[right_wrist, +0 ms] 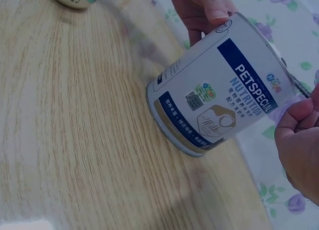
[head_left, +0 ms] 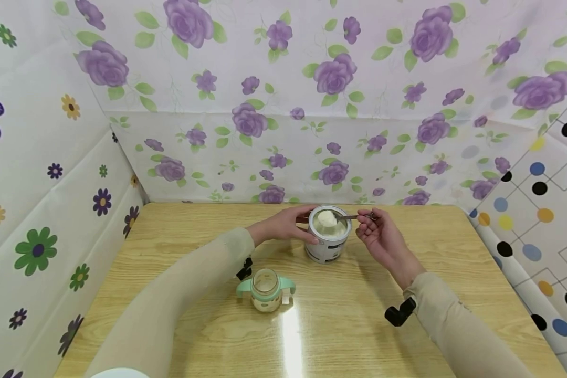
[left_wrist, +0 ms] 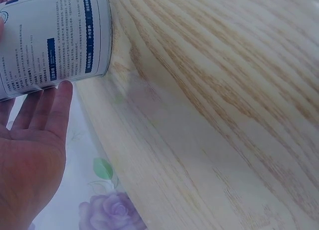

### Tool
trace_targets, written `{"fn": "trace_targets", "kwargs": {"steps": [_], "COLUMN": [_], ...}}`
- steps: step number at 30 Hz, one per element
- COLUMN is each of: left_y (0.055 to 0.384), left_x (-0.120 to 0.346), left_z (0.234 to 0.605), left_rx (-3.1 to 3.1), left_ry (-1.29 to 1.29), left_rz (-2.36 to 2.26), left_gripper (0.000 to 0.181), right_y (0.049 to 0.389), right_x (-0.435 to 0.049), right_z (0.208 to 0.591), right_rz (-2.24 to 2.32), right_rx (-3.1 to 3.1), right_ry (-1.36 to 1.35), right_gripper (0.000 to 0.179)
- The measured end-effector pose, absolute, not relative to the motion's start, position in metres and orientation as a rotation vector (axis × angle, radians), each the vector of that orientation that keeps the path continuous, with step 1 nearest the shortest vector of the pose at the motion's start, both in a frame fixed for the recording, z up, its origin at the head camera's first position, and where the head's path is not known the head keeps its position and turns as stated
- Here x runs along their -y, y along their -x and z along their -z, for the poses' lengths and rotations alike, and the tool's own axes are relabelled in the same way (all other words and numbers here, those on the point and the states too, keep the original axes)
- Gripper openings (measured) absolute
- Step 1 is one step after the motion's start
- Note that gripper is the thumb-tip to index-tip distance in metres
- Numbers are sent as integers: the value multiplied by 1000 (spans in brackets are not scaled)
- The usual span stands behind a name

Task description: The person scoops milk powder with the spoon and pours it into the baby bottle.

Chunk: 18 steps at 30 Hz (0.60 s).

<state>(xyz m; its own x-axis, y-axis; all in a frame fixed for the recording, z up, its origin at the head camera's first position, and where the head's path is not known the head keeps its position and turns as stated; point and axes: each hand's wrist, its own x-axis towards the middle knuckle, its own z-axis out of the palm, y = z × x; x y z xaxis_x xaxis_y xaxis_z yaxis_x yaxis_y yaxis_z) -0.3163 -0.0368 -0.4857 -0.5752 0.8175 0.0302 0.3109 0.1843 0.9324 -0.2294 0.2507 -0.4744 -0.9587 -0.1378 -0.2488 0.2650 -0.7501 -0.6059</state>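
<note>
A white milk powder can (head_left: 325, 251) with a blue "PETSPECIAL NUTRITION" label stands open-topped near the back of the table. My left hand (head_left: 283, 226) holds it from the left, thumb on the near side and fingers round the far side. In the left wrist view, those fingers (left_wrist: 59, 108) lie against the printed can wall (left_wrist: 55, 41). My right hand (head_left: 382, 239) pinches a metal spoon (head_left: 350, 217) by its handle, to the right of the can. Heaped pale powder (head_left: 326, 218) covers the spoon's bowl, inside the can's mouth. The right wrist view shows the can's front label (right_wrist: 209, 90).
A baby bottle (head_left: 266, 302) with mint-green side handles and no cap stands upright in front of the can, just right of the left forearm. The wooden table (head_left: 349, 325) meets a flowered cloth (head_left: 283, 157) at the back. Patterned cloths also hang at both sides.
</note>
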Motion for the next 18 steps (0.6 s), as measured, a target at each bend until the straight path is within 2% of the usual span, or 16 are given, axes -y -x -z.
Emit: {"fn": "trace_targets", "kwargs": {"steps": [18], "left_y": [318], "left_x": [37], "left_z": [487], "left_rx": [-1979], "left_ry": [-1042], "left_rz": [-1383], "left_gripper": [89], "right_y": [229], "right_x": [-252], "right_z": [474], "right_rz": [2728], "right_rx": [-1006], "right_ry": [-271], "right_gripper": [48]}}
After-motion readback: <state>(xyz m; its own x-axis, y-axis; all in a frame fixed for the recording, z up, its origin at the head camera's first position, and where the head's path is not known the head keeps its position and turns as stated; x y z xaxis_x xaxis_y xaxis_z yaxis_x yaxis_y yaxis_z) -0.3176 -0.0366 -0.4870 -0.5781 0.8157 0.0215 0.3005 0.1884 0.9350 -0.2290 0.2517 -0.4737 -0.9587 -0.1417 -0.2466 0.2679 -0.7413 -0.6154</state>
